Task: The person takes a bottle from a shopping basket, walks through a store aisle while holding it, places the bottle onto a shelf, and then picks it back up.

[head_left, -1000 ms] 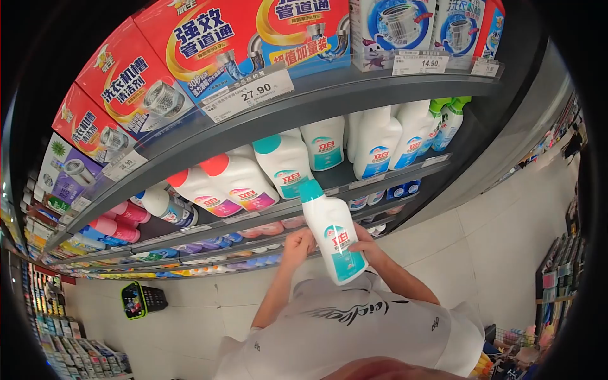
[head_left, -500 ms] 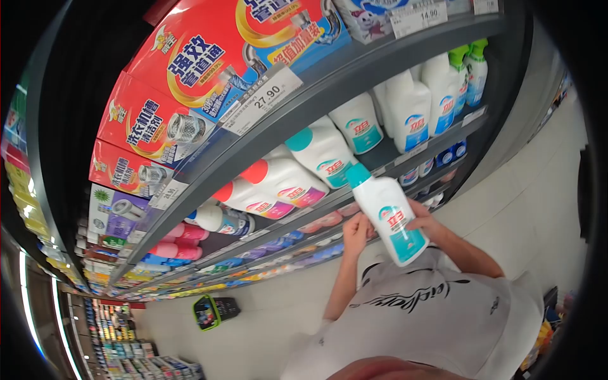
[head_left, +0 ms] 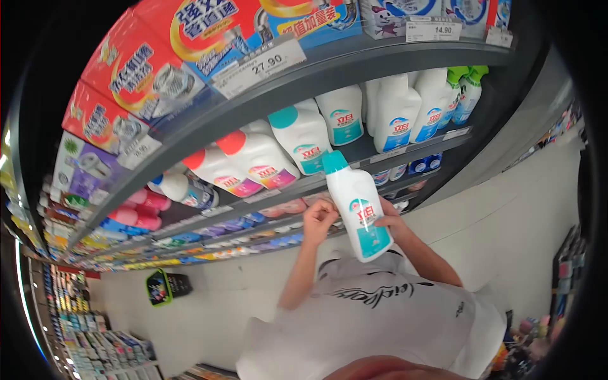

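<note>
My right hand (head_left: 394, 223) grips a white detergent bottle (head_left: 358, 206) with a teal cap and a teal-and-red label. The thumb lies across its front and the other fingers are hidden behind it. The bottle is tilted, its cap pointing up-left towards the shelf. Just left of the bottle, my left hand (head_left: 320, 219) is closed with curled fingers, and nothing shows in it. Whether its fingertips touch the bottle's side I cannot tell. Beyond the cap stand matching teal-capped bottles (head_left: 301, 139) on the shelf.
Red-capped bottles (head_left: 259, 158) and blue-labelled white bottles (head_left: 399, 114) share the shelf (head_left: 380, 151). Above are red boxes (head_left: 145, 69) and a price tag (head_left: 259, 65). A black shopping basket with a green rim (head_left: 159, 288) stands on the floor (head_left: 234, 285) at left.
The view has shifted, so the shelf, basket and hands appear further left. The bottle stays in my right hand, slightly more upright. My left hand remains closed beside it.
</note>
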Demonstrator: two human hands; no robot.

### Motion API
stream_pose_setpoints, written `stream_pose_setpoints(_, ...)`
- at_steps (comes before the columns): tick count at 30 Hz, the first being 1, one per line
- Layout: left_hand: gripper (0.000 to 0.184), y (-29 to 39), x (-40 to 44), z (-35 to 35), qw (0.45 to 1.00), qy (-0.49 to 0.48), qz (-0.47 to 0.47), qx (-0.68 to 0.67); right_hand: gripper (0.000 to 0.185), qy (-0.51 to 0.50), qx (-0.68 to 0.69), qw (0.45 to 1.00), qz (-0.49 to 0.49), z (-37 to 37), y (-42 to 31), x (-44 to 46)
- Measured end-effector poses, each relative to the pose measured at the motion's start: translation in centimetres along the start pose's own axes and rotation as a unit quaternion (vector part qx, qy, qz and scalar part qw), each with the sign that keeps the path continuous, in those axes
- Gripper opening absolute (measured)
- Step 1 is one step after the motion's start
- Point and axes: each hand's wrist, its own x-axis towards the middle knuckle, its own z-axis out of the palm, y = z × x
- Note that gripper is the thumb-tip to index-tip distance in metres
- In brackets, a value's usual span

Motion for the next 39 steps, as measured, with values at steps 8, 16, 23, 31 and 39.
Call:
stream_pose_setpoints(8,0.043,0.5,0.3,-0.7,0.997,-0.055,-0.046,0.006,0.084,0.031,-0.01,0.999,-0.015,-0.6,-0.8,-0.2)
stream_pose_setpoints(16,0.022,2.0,0.0,1.6,0.995,0.006,0.037,0.093,0.085,0.053,-0.011,0.998,-0.018,-0.8,-1.3,-0.3)
stream_pose_setpoints(23,0.007,0.1,-0.5,-0.9,0.956,-0.172,-0.102,0.214,0.086,0.054,-0.02,0.998,-0.023,-1.3,-1.5,-0.4)
stream_pose_setpoints(31,0.015,3.0,-0.8,1.9,0.98,-0.073,-0.184,0.011,0.085,0.069,-0.011,0.997,-0.032,-0.4,-1.7,-0.3)
stream_pose_setpoints(39,0.008,0.6,0.4,-1.6,0.944,-0.149,0.071,0.286,0.085,0.08,-0.021,0.996,-0.035,-0.8,-1.3,0.2)
